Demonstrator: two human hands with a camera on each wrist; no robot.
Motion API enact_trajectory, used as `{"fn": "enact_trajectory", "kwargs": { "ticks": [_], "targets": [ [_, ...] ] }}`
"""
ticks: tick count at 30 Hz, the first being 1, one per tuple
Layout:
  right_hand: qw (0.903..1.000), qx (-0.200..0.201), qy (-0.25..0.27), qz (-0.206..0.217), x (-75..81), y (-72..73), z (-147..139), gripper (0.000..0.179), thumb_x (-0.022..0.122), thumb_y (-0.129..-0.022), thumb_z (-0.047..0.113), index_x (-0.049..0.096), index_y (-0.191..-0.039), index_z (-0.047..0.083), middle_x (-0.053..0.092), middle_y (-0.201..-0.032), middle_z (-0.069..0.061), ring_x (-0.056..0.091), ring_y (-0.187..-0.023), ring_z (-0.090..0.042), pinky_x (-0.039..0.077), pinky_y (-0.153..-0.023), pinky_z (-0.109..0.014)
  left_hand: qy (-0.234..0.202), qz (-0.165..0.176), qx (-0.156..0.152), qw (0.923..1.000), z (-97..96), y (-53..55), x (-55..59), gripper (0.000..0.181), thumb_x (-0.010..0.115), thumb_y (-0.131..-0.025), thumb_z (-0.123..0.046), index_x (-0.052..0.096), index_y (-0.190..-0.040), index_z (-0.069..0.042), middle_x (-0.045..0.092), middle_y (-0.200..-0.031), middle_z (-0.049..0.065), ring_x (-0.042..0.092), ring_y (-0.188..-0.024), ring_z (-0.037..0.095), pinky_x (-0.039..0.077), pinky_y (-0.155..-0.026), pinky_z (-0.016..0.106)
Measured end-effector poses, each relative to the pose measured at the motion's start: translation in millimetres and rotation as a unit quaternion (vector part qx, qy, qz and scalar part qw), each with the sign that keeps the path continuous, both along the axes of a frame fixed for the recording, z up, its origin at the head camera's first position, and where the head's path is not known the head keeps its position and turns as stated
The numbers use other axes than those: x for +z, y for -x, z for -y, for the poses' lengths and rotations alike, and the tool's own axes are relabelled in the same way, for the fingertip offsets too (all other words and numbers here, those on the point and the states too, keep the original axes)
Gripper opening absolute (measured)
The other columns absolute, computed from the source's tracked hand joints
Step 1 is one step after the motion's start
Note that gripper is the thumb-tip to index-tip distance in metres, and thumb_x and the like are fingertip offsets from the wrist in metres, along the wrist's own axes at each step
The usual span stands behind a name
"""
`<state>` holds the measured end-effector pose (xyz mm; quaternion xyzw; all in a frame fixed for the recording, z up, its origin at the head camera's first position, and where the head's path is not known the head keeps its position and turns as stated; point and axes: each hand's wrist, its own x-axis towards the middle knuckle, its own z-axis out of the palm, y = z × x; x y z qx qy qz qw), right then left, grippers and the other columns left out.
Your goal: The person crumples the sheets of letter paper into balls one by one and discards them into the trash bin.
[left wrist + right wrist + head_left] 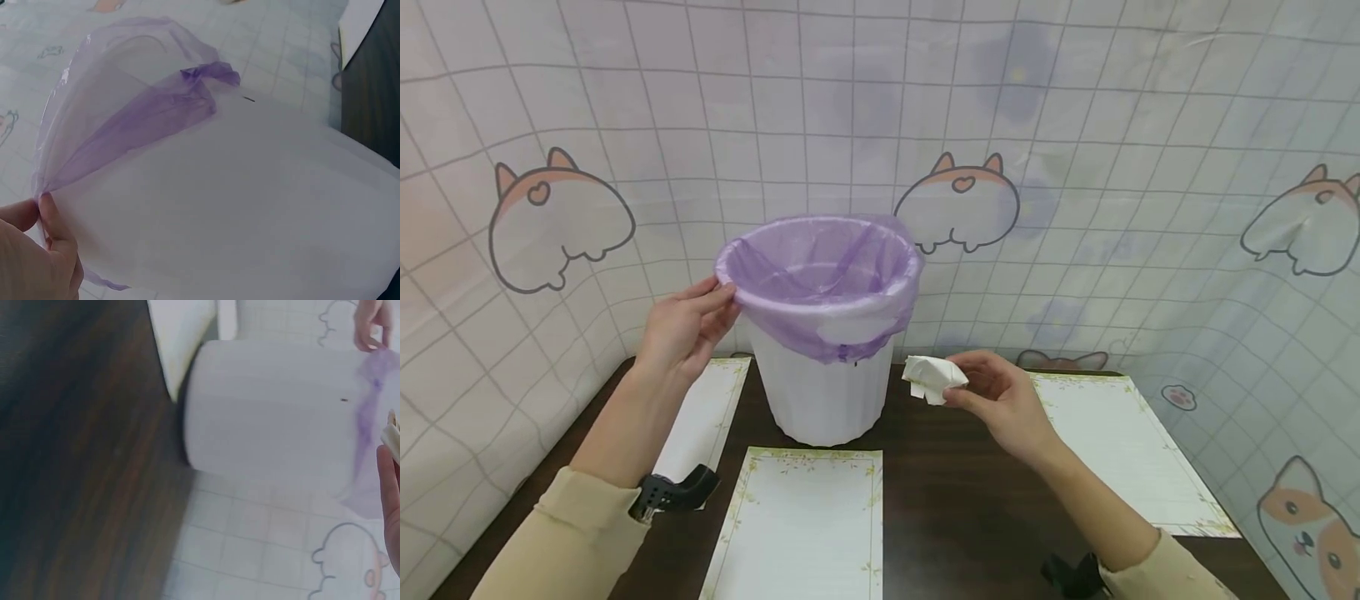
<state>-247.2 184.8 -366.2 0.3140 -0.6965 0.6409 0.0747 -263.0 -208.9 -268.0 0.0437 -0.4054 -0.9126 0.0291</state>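
A white trash can (823,392) stands on the dark table, lined with a purple plastic bag (820,258) folded over its rim. My left hand (692,325) pinches the bag-covered rim at its left side, thumb and fingers on either side of it in the left wrist view. Right of the can, my right hand (1000,400) holds a crumpled white paper (934,377) between thumb and fingers, below rim height. In the right wrist view only part of that hand (390,506) shows at the right edge.
A sheet of bordered paper (805,525) lies in front of the can. Another sheet (1120,450) lies at the right, and a third (703,408) is partly hidden behind the left forearm. A patterned curtain (820,108) hangs behind the dark table (947,500).
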Motion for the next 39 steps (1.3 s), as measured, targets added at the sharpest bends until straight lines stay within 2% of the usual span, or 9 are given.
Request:
{"fn": "enact_trajectory", "kwargs": {
  "ticks": [8,14,18,24,32,39],
  "targets": [
    [0.9992,-0.026,0.011,-0.027,35.4,5.3,5.1,0.036,0.074,-0.089,-0.012,0.062,-0.122,-0.005,0.067,-0.120,-0.009,0.068,-0.109,-0.024,0.059,-0.085,-0.037,0.006,0.006,0.004,1.0000,-1.2,8.0,2.0,0.046,0.071,-0.091,0.011,0.052,-0.132,0.001,0.058,-0.121,0.011,0.070,-0.084,0.017,0.058,-0.074,0.024],
    [0.9978,-0.013,0.050,-0.042,63.3,12.3,10.7,0.038,0.070,-0.088,-0.018,0.064,-0.121,-0.001,0.065,-0.121,-0.009,0.066,-0.111,-0.025,0.058,-0.088,-0.037,0.002,0.014,-0.001,0.9999,-2.1,11.2,3.7,0.054,0.069,-0.092,0.011,0.045,-0.138,0.000,0.056,-0.120,0.010,0.069,-0.082,0.017,0.058,-0.072,0.025],
    [0.9955,-0.006,0.064,-0.071,81.7,21.1,17.4,0.037,0.068,-0.088,-0.020,0.062,-0.122,-0.005,0.064,-0.122,-0.012,0.066,-0.109,-0.028,0.058,-0.088,-0.040,-0.009,0.020,-0.003,0.9998,-1.0,13.1,4.4,0.055,0.067,-0.093,0.012,0.043,-0.140,-0.001,0.059,-0.115,0.010,0.069,-0.079,0.017,0.058,-0.071,0.025],
    [0.9932,-0.016,0.052,-0.103,107.5,36.6,33.2,0.035,0.070,-0.090,-0.016,0.060,-0.122,-0.008,0.063,-0.123,-0.014,0.066,-0.108,-0.029,0.059,-0.088,-0.039,-0.019,0.020,-0.006,0.9996,0.4,14.6,4.7,0.051,0.066,-0.093,0.011,0.044,-0.137,-0.002,0.061,-0.111,0.010,0.070,-0.079,0.017,0.058,-0.069,0.026],
    [0.9909,-0.023,0.033,-0.128,125.3,65.4,56.4,0.032,0.072,-0.091,-0.010,0.063,-0.121,-0.007,0.063,-0.119,-0.015,0.069,-0.100,-0.028,0.060,-0.084,-0.039,-0.018,0.021,-0.010,0.9996,0.5,16.1,4.8,0.046,0.066,-0.093,0.011,0.046,-0.133,-0.002,0.063,-0.105,0.010,0.069,-0.077,0.017,0.057,-0.067,0.025],
    [0.9904,-0.058,-0.028,-0.123,126.5,86.1,72.6,0.033,0.077,-0.092,0.001,0.066,-0.124,0.001,0.066,-0.120,-0.013,0.070,-0.095,-0.027,0.060,-0.081,-0.036,-0.014,0.023,-0.006,0.9996,1.2,19.4,4.9,0.047,0.067,-0.093,0.011,0.047,-0.133,-0.002,0.062,-0.108,0.010,0.069,-0.077,0.017,0.057,-0.067,0.025]
  ]
}}
